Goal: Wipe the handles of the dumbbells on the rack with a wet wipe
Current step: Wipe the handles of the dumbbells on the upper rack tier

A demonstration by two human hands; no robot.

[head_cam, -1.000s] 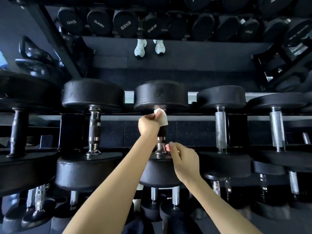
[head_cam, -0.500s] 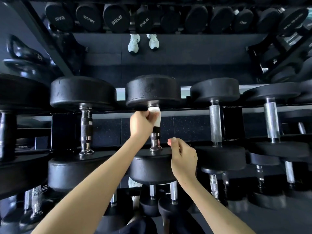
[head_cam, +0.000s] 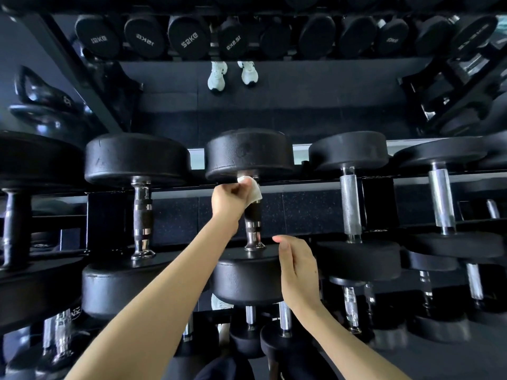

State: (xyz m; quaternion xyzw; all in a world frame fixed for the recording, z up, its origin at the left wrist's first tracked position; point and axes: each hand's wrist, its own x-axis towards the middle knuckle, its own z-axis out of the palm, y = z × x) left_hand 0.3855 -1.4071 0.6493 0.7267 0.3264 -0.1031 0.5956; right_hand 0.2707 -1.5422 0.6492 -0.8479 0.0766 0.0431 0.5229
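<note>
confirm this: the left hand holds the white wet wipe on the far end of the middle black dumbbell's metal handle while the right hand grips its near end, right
Not quite. The head view shows the right hand open beside the near end of the middle black dumbbell's metal handle, gripping nothing. The left hand does hold the white wet wipe on the far end.

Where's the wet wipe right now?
Head view, centre: the wet wipe is wrapped round the top end of the middle dumbbell's handle, just under its upper weight head, gripped by the left hand.
</note>
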